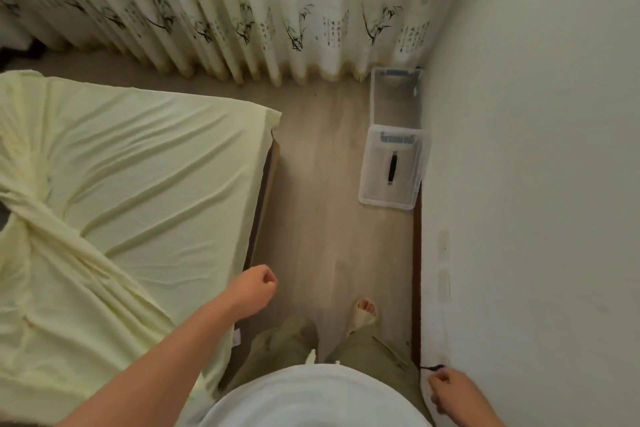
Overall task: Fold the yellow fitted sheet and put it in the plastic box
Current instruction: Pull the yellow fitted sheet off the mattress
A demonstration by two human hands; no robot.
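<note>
The yellow fitted sheet (138, 163) is stretched over the bed on the left, and part of it is pulled into a twisted ridge running across the near left. The clear plastic box (373, 97) stands open on the floor in the far corner by the wall. Its lid (372, 180), with a black handle, lies just in front of it. My left hand (254, 288) hangs over the bed's right edge, fingers loosely curled, holding nothing. My right hand (448, 390) is low at my side next to the wall, fingers loosely curled, with nothing plainly in it.
A strip of wooden floor (322, 218) runs between the bed and the white wall (519, 184) towards the box. Long printed curtains (242, 10) hang across the far side. My foot in a sandal (363, 314) is on the floor below me.
</note>
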